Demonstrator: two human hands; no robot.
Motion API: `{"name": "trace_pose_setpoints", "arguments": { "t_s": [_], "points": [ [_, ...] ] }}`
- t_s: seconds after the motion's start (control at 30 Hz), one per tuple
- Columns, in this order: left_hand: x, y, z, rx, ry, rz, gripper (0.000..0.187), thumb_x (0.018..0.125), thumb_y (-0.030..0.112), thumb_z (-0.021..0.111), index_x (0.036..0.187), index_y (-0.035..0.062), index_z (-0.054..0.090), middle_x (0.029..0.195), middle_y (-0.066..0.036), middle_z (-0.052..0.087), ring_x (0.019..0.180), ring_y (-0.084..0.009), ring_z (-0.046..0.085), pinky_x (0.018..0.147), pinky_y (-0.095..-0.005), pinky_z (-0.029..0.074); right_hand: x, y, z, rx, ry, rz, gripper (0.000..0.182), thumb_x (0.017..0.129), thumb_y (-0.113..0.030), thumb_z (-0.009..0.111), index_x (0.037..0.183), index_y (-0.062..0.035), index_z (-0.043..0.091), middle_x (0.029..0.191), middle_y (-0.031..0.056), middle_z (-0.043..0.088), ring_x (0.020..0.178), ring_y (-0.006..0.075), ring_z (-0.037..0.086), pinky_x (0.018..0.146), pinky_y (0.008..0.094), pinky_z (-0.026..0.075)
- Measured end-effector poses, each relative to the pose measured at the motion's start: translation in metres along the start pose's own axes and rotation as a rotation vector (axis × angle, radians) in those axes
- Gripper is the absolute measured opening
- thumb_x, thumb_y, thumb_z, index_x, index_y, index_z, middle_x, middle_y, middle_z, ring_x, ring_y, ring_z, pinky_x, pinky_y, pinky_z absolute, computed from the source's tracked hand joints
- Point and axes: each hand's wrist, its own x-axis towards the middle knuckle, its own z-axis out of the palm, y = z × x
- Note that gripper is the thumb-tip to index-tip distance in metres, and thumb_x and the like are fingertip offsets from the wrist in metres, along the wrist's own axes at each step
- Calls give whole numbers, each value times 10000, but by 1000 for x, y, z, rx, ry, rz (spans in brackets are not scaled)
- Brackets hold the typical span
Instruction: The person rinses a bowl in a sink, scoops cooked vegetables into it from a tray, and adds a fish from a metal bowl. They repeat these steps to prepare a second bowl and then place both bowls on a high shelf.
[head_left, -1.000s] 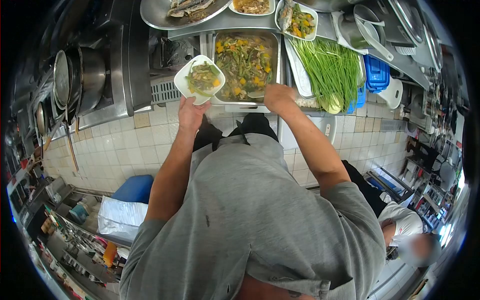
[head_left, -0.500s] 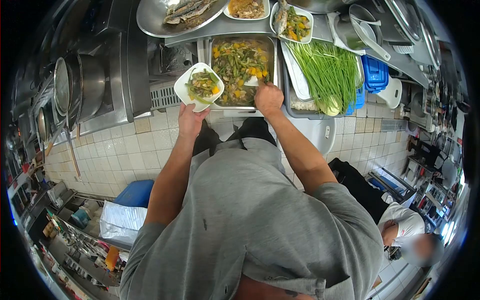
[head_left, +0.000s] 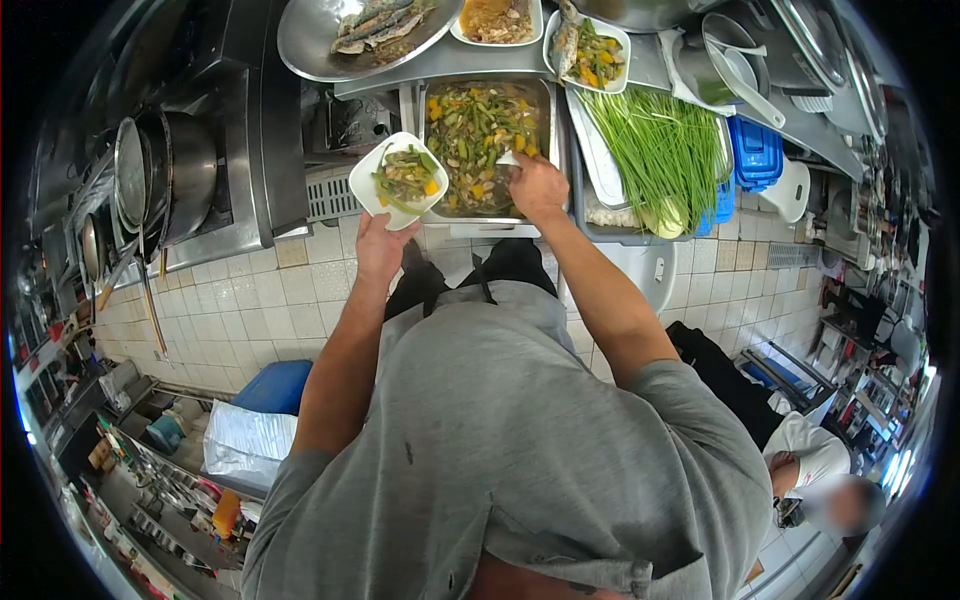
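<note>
My left hand point(head_left: 387, 243) grips the near edge of a square white bowl point(head_left: 372, 163) that holds a portion of vegetable stew. To its right, a deep metal tray point(head_left: 548, 112) is filled with stew of green vegetables and orange chunks point(head_left: 478, 120). Over the tray's right side, my right hand point(head_left: 539, 187) is closed on a white utensil point(head_left: 508, 158), whose far end is partly hidden by the food and my fingers. The bowl is level with the tray's left edge.
Long green stalks point(head_left: 655, 140) lie on a white tray at the right. Behind the stew, a metal shelf point(head_left: 400, 78) carries a metal bowl of fish point(head_left: 300, 40) and filled white dishes. Pots point(head_left: 190, 165) stand at the left. A person point(head_left: 810, 450) is at the lower right.
My right hand and the white utensil have shifted slightly within the tray, toward the far side. The bowl in my left hand stays nearly in place. The whole view has moved slightly.
</note>
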Motion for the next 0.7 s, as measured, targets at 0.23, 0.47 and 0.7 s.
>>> {"name": "trace_pose_setpoints", "arguments": {
  "t_s": [0.23,0.47,0.7],
  "points": [
    [-7,16,5,33,35,-11,470,982,65,506,1448,74,454,1359,-148,623,1155,-356,680,938,-519,585,-6,18,1,181,78,-14,265,890,-263,718,1140,-211,789,1039,138,749,982,336,711,871,447,571],
    [-2,23,37,218,0,-16,471,1001,72,495,1470,77,456,1318,-142,650,1067,-283,722,861,-432,625,-13,15,-45,174,60,-112,275,888,-254,732,1155,-225,790,1053,107,751,986,319,711,868,432,567],
    [16,-8,74,250,-126,-165,466,998,55,495,1462,44,456,1262,-176,674,1000,-324,735,842,-443,640,-5,-11,-98,-59,22,-511,247,869,-249,722,1097,-187,794,978,82,753,946,298,717,803,429,570]
  ]
}}
